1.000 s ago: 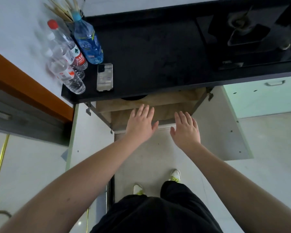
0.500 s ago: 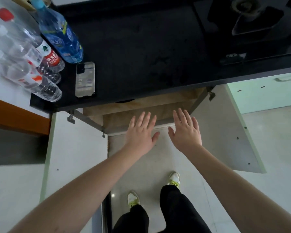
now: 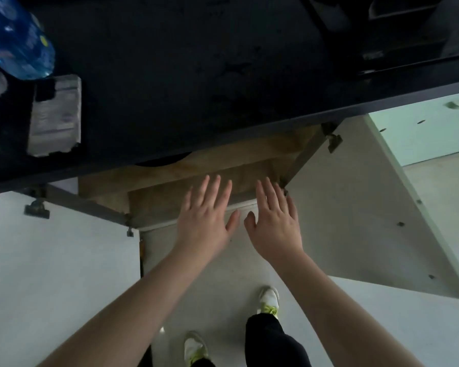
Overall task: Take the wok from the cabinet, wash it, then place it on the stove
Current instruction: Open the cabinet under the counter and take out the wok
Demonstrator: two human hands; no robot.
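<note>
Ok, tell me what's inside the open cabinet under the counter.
Inside the cabinet: bare wooden shelves and one dark curved edge, possibly the wok. The counter covers everything deeper.

No legible text: blue bottle label blurred, phone back shows nothing readable.

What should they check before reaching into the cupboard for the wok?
1. Both cupboard doors open: ok, left door and right door are swung wide.
2. Hands free: ok, left hand and right hand are open and hold nothing.
3. Wok in sight: cannot tell, only a dark curved edge shows under the counter.
4. Way in clear: ok, nothing sits on the visible shelf.
5. Feet clear of doors: ok, both shoes stand between them.
</note>
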